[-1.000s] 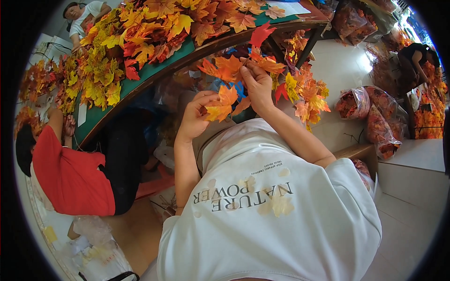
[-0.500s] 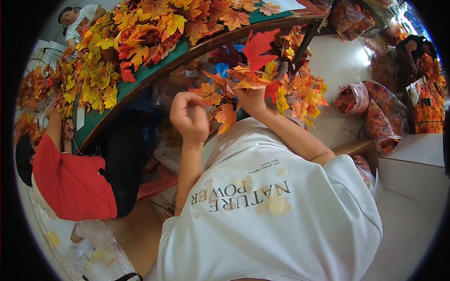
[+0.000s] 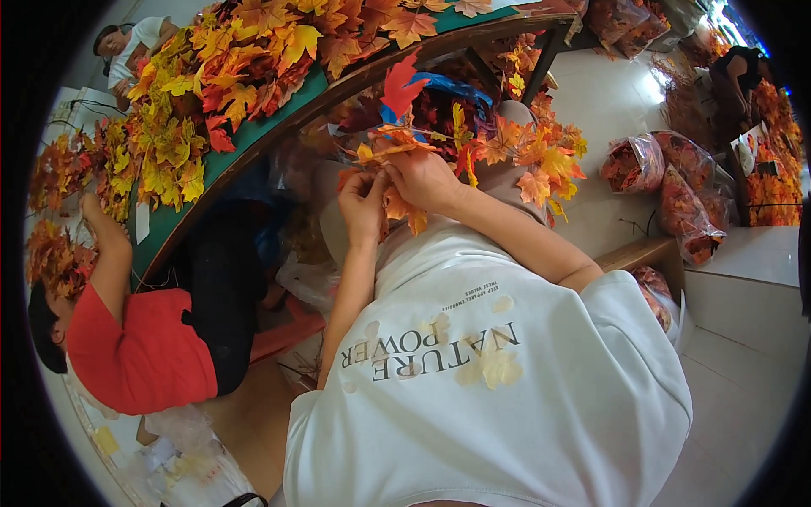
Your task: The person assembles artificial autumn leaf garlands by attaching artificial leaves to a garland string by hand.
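My right hand (image 3: 425, 179) is closed around a branch of artificial maple leaves (image 3: 518, 152) in front of my waist. Orange and yellow leaves of it spread to the right, and a red leaf (image 3: 402, 87) stands up beyond the fingers. Close against it, my left hand (image 3: 363, 205) pinches at the leaf stems, its fingertips meeting those of the right. The exact stem between the left fingers is hidden. More orange leaves hang just below both hands.
A green-topped table (image 3: 173, 226) curves across ahead, heaped with yellow, orange and red leaves (image 3: 245, 59). At the left a co-worker in a red shirt (image 3: 139, 351) reaches to it. Clear bags of leaves (image 3: 634, 165) lie on the floor to the right, near a cardboard box (image 3: 646, 253).
My left hand, raised and apart from the branch before, has come in to the right hand and pinches at the stems. The red leaf and branch have shifted left.
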The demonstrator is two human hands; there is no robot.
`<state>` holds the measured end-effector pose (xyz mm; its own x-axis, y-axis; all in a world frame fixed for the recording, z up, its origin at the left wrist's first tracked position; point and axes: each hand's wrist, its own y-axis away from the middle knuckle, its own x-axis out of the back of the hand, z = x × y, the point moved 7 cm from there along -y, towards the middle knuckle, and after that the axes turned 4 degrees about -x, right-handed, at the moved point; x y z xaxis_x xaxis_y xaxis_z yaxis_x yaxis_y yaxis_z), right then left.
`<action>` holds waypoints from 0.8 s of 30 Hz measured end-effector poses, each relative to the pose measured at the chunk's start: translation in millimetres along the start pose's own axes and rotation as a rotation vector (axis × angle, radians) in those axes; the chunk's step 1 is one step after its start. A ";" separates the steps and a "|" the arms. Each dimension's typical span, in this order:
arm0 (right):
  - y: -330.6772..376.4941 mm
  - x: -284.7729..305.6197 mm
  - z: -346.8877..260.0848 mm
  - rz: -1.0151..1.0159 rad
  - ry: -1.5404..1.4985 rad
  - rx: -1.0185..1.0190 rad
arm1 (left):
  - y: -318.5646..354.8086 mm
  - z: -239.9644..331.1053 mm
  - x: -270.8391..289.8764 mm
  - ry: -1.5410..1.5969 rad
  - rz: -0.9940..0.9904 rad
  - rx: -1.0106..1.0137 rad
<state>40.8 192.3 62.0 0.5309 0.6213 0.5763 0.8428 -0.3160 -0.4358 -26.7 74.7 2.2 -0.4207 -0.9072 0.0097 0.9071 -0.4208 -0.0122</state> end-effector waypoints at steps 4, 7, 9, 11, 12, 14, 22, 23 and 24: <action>-3.9 -11.0 20.6 -0.200 0.233 0.056 | -7.5 9.1 17.6 0.156 0.127 -0.135; 3.5 -14.0 49.6 -0.569 0.663 -0.072 | -7.3 41.5 31.8 -0.211 0.132 -0.244; -0.1 -3.3 71.7 -0.457 0.764 -0.115 | -12.5 44.5 43.2 -0.369 0.156 -0.282; -6.2 20.4 77.7 -0.281 0.551 -0.124 | -8.5 74.6 36.2 -0.578 0.124 -0.420; -11.4 30.1 80.6 -0.263 0.527 -0.196 | -7.8 79.8 34.5 -0.571 0.078 -0.373; -18.5 46.4 84.3 -0.125 0.313 -0.237 | -7.3 78.8 32.6 -0.550 -0.028 -0.347; -28.6 71.4 72.3 -0.072 0.078 -0.196 | 1.8 91.3 9.0 -0.600 -0.321 -0.305; -27.8 71.0 73.5 -0.075 0.077 -0.197 | 2.8 92.6 7.8 -0.599 -0.339 -0.312; -27.7 72.9 74.1 -0.052 0.063 -0.191 | 2.7 92.0 8.1 -0.600 -0.340 -0.311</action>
<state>49.6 299.5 64.9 0.4859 0.5958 0.6395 0.8674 -0.4189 -0.2687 -26.3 66.6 94.2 -0.5153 -0.6072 0.6048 0.6454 -0.7392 -0.1923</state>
